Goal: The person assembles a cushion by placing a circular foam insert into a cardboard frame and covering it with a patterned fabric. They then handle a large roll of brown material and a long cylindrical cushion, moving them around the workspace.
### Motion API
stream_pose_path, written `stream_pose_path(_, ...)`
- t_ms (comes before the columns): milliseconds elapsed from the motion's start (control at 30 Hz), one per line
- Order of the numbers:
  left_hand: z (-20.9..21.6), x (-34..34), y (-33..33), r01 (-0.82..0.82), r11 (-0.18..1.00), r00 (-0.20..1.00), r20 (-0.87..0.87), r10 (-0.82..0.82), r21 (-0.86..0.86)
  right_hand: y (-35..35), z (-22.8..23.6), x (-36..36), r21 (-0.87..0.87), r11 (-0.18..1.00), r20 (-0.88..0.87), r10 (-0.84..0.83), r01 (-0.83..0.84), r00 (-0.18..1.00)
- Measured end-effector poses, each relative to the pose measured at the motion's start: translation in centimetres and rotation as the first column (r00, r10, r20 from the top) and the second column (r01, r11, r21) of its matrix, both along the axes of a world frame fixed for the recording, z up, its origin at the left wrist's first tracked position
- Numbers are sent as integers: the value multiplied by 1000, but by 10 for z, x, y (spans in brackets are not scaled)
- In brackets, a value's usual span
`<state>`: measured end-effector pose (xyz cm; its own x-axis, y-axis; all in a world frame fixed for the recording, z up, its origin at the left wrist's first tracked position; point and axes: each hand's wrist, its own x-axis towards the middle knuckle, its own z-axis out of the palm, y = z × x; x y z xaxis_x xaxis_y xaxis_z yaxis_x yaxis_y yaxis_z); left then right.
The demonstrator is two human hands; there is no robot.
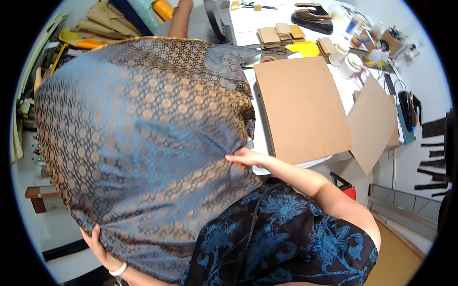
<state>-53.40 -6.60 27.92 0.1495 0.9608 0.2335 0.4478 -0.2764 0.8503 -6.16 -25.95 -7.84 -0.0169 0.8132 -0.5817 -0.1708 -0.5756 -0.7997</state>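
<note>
A wide sheet of blue and bronze brocade fabric (157, 119) with a round-medallion pattern spreads in front of me, covering most of the left side of the view. At its right edge, my right hand (244, 157) pinches a gathered fold between thumb and fingers. Low on the left, my left hand (98, 245), with a pale bangle at the wrist, grips the fabric's outer edge. Its thumb lies along the cloth and some fingers are hidden. Soft creases run across the cloth between both hands. The near part of the fabric hangs against my dark, blue-flowered top.
Right of the fabric, a large brown board (303, 109) lies on the white table, beside another cardboard sheet (374, 124). Behind are small stacked boards (269, 37), a yellow piece (304, 48), white tubs (350, 64) and a black-based tool (312, 21). Rolled materials (102, 21) stand far left.
</note>
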Motion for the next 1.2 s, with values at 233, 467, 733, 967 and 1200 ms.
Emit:
stream_pose_path(233, 18, -160, -68, -126, 964, 735, -630, 250, 235, 12, -88, -26, 214, 844, -30, -497, 491, 867)
stream_pose_path(467, -45, -288, 0, -605, 793, 795, 1, 606, 74, 108, -91, -38, 398, 748, 212, -638, 531, 741)
stream_pose_path(733, -91, -380, 92, -623, 769, 705, 323, 631, -142, 210, -104, -132, 464, 691, 417, -723, 555, 551)
stream_pose_path(967, -153, -363, 174, -462, 874, 766, 428, 480, -153, 236, 47, -251, 855, 518, 466, -752, -19, 466)
stream_pose_path(1200, -188, -191, 288, 20, 999, 831, 556, 10, -47, 226, 164, -332, 918, 381, 277, -419, -109, 865)
